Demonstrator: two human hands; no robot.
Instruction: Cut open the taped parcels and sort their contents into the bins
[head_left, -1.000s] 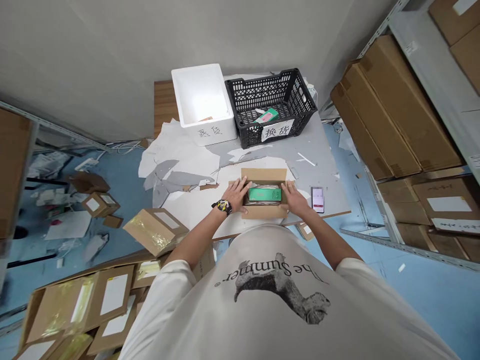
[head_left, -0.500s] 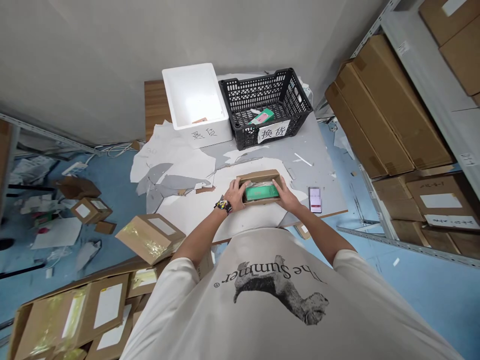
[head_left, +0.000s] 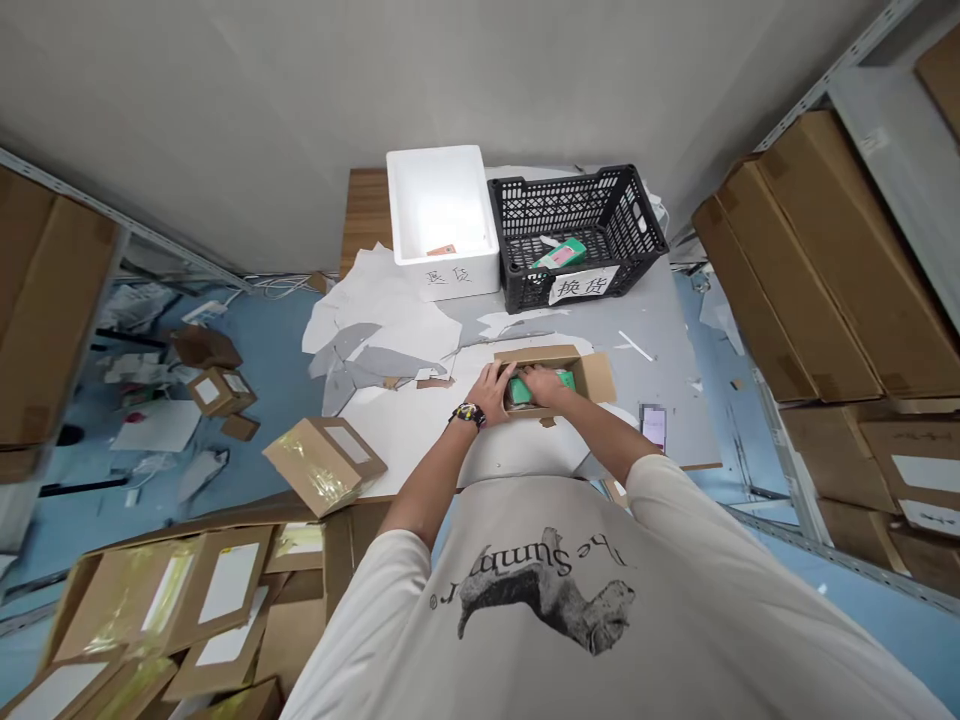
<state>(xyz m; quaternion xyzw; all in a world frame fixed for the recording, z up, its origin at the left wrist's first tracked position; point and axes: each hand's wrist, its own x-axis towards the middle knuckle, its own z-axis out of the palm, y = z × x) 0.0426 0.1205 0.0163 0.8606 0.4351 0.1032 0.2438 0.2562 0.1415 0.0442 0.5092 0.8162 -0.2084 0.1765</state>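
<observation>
An open cardboard box (head_left: 598, 378) sits on the table before me, its right end flap folded outward. Inside lies a green box (head_left: 519, 391), partly covered by my fingers. My left hand (head_left: 491, 392), with a beaded bracelet at the wrist, grips the left end of the cardboard box. Reaching down into it, my right hand (head_left: 543, 385) has its fingers curled on the green box; its fingertips are partly hidden.
Behind stand a white foam bin (head_left: 442, 252) and a black plastic crate (head_left: 517, 290) with a green packet (head_left: 562, 253) inside. A phone (head_left: 653, 428) lies at the right. Torn white paper (head_left: 375, 300) covers the left of the table. Parcels (head_left: 326, 465) are piled at lower left.
My right hand has left the right end of the cardboard box and gone inside onto the green box. The right flap now lies open outward. The camera view has shifted.
</observation>
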